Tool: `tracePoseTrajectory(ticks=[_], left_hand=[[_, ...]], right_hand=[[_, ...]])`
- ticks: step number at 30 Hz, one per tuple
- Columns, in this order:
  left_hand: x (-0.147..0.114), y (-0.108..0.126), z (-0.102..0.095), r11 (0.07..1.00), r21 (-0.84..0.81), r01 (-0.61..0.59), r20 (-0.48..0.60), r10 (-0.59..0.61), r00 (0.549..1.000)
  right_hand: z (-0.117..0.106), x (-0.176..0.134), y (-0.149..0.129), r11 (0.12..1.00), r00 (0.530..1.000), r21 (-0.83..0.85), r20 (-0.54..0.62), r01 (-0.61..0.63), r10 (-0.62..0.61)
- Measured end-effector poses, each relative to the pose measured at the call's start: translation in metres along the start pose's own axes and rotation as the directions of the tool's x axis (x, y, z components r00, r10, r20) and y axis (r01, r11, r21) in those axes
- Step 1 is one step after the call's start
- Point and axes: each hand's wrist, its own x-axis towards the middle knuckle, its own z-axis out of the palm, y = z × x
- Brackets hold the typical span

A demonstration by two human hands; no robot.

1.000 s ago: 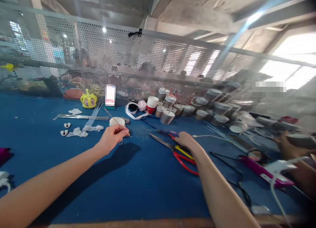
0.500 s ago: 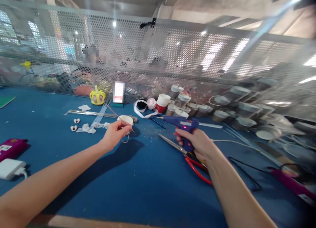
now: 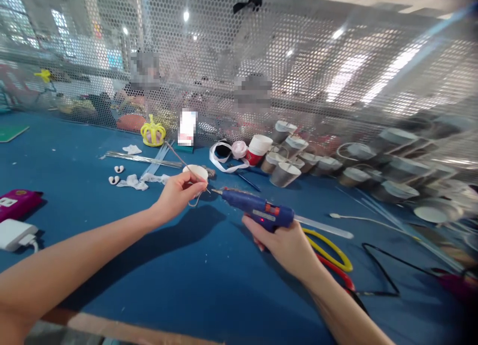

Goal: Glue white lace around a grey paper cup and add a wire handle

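Observation:
My left hand [image 3: 178,196] is closed, with thumb and fingertips pinched on a thin brownish cord [image 3: 179,157] that sticks up to the left and curls below the fingers. Right behind those fingertips is a small white cup [image 3: 197,172]; I cannot tell whether the hand grips it too. My right hand [image 3: 286,248] is wrapped round the handle of a blue hot glue gun [image 3: 254,209]. Its nozzle points left, just short of the left fingertips, and a clear glue stick [image 3: 324,226] juts from its back. Scissors with red and yellow handles [image 3: 336,248] lie partly hidden under my right forearm.
Behind the blue table [image 3: 179,295] stands a perforated metal screen [image 3: 209,51]. A phone [image 3: 186,128], a yellow crown-shaped piece [image 3: 153,132], white ribbon [image 3: 216,166] and a red-and-white cup [image 3: 259,150] stand near it. Several grey pots [image 3: 396,171] fill the right; a purple power strip [image 3: 18,204] lies left.
The glue gun in my right hand has moved left and down, its nozzle now close to my left fingertips. The scissors' blades are now covered. The whole view has shifted slightly.

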Motion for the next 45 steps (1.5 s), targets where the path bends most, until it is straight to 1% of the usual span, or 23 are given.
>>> tracePoseTrajectory(ticks=[5, 8, 11, 14, 24, 29, 31, 33, 35, 37, 40, 41, 45], left_hand=[[0.0, -0.001, 0.0, 1.0, 0.011, -0.003, -0.005, 0.004, 1.0], [-0.001, -0.001, 0.001, 1.0, 0.028, -0.005, 0.0, 0.005, 1.0], [-0.002, -0.001, 0.002, 1.0, 0.03, -0.003, 0.001, 0.003, 1.0], [-0.002, -0.001, 0.002, 1.0, 0.031, -0.001, 0.005, 0.0, 1.0], [-0.001, -0.004, 0.001, 1.0, 0.016, -0.026, 0.033, 0.026, 0.999], [0.0, -0.006, 0.001, 0.999, 0.024, -0.027, 0.043, 0.026, 0.999], [0.0, -0.007, 0.001, 0.999, 0.025, -0.026, 0.045, 0.025, 0.999], [0.0, -0.007, 0.001, 0.999, 0.025, -0.029, 0.048, 0.027, 0.998], [0.0, -0.007, 0.001, 0.999, 0.027, -0.029, 0.049, 0.028, 0.998], [0.0, -0.007, 0.001, 0.999, 0.034, -0.029, 0.05, 0.027, 0.998], [0.0, -0.007, 0.001, 0.999, 0.042, -0.03, 0.048, 0.028, 0.998], [0.0, -0.008, 0.0, 0.999, 0.044, -0.031, 0.049, 0.028, 0.998], [0.001, -0.009, 0.0, 0.998, 0.049, -0.035, 0.054, 0.032, 0.998]], right_hand=[[0.0, 0.0, 0.008, 0.995, 0.999, -0.087, 0.008, 0.048, -0.047], [-0.001, 0.003, 0.012, 0.982, 0.994, -0.15, 0.022, 0.111, -0.109], [-0.004, 0.006, 0.016, 0.937, 0.975, -0.269, 0.066, 0.223, -0.213], [-0.006, 0.007, 0.018, 0.87, 0.955, -0.394, 0.128, 0.296, -0.267], [-0.006, 0.008, 0.015, 0.739, 0.925, -0.556, 0.245, 0.38, -0.291], [-0.007, 0.007, 0.014, 0.625, 0.908, -0.658, 0.309, 0.419, -0.283], [-0.007, 0.007, 0.015, 0.592, 0.899, -0.677, 0.32, 0.438, -0.299], [-0.007, 0.007, 0.017, 0.585, 0.887, -0.668, 0.313, 0.46, -0.34], [-0.007, 0.006, 0.02, 0.603, 0.867, -0.628, 0.284, 0.491, -0.41], [-0.008, 0.006, 0.022, 0.596, 0.823, -0.587, 0.255, 0.549, -0.507], [-0.008, 0.005, 0.023, 0.5, 0.731, -0.581, 0.266, 0.642, -0.629], [-0.008, 0.005, 0.023, 0.468, 0.713, -0.593, 0.28, 0.655, -0.643], [-0.007, 0.006, 0.022, 0.376, 0.693, -0.653, 0.326, 0.657, -0.644]])
